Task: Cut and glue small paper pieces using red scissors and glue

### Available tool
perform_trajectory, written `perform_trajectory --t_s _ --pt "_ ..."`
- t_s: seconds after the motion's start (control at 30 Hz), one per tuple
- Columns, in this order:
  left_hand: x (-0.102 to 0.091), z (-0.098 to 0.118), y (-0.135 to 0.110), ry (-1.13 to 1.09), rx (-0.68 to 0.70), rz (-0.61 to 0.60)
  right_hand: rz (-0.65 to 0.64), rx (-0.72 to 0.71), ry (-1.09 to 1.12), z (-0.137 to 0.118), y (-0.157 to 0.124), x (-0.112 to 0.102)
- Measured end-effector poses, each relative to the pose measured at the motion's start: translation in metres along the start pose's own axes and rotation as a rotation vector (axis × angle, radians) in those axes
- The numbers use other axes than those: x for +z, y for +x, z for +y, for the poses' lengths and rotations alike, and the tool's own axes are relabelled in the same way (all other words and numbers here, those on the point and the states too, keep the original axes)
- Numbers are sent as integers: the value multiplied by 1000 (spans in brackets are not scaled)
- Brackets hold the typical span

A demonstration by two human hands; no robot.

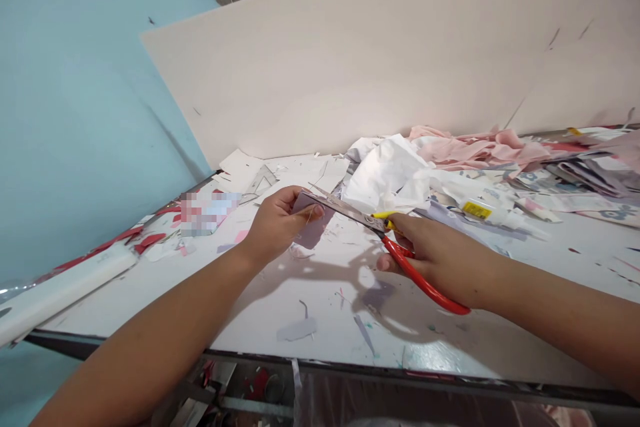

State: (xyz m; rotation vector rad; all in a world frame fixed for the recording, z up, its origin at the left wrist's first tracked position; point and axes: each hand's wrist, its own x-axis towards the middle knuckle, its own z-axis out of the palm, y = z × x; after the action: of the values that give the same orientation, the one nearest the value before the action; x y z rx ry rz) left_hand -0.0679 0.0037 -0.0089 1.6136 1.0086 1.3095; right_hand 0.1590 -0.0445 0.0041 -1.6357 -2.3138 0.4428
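My left hand (280, 223) pinches a small grey-purple piece (315, 230) between thumb and fingers; I cannot tell whether it is paper or cloth. In my right hand (430, 250) is a pair of scissors (413, 277) with a long red handle. Something yellow (383, 215) shows beside the pivot, partly hidden by the fingers. The blades point left and lie along the upper edge of the piece, close to my left fingertips. Under the hands, grey-purple scraps (299, 329) lie on the white table (240, 320).
Crumpled white sheets (387, 173) and pink cloth (480, 147) are heaped at the back right. Near them lies a white bottle with a yellow label (477, 210). A clear set square (263, 180) sits back left, and a white roll (65, 290) rests on the left edge. A pale board (380, 47) stands behind.
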Motion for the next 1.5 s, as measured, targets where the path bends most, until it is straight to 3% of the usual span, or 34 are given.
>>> perform_trajectory --t_s 0.87,1.5 --pt "-1 0 0 36 -10 31 -13 2 -29 1 1 1" --pt "-2 3 -1 34 12 4 -61 11 84 1 1 -2"
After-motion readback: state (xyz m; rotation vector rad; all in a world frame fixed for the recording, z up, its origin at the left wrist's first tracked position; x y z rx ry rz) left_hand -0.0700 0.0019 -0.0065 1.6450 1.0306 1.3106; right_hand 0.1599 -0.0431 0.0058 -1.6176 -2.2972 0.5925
